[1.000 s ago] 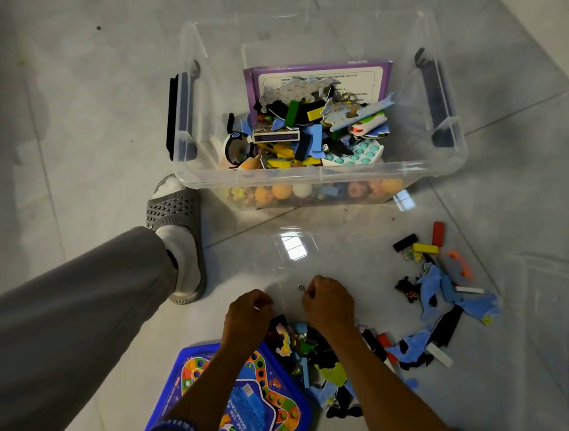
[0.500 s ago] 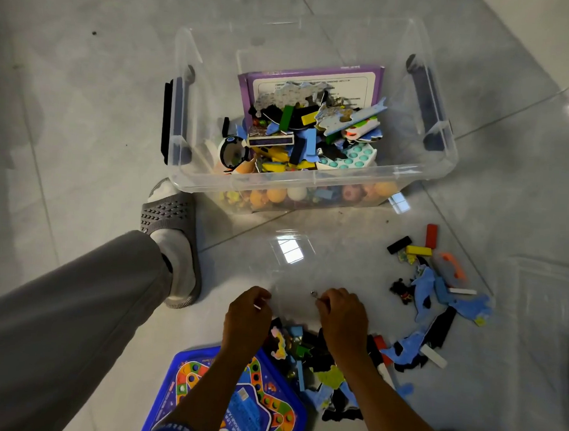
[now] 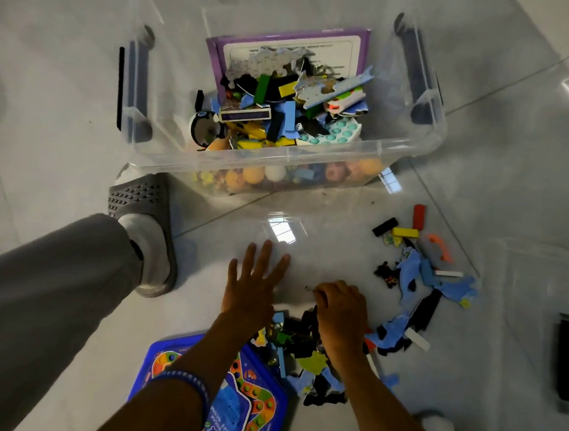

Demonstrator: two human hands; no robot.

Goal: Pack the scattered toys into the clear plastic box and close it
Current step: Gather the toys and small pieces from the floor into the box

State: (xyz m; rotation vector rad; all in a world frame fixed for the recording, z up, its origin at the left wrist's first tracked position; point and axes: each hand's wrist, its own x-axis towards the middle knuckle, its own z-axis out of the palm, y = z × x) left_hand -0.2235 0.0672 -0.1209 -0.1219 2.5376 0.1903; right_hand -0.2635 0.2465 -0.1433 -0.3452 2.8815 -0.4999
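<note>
The clear plastic box [image 3: 313, 152] stands open at the top, holding a purple board, foam pieces, balls and other toys. Scattered toys lie in a pile [image 3: 304, 356] under my wrists, and a second scatter of blue, black, yellow and red pieces [image 3: 419, 277] lies to the right. My left hand [image 3: 255, 287] is flat on the floor with fingers spread, holding nothing. My right hand [image 3: 340, 312] is curled at the pile's far edge, its fingertips pinched on a small metal piece [image 3: 307, 287].
A blue board-game tray [image 3: 258, 410] lies under my left forearm. My leg and grey slipper [image 3: 143, 213] are at the left, touching the box's near corner. The clear lid [image 3: 523, 263] with a black latch [image 3: 564, 359] lies on the floor at the right.
My left hand went from a closed fist at the pile to an open palm, reaching forward onto the bare floor. My right hand stayed curled at the pile's edge.
</note>
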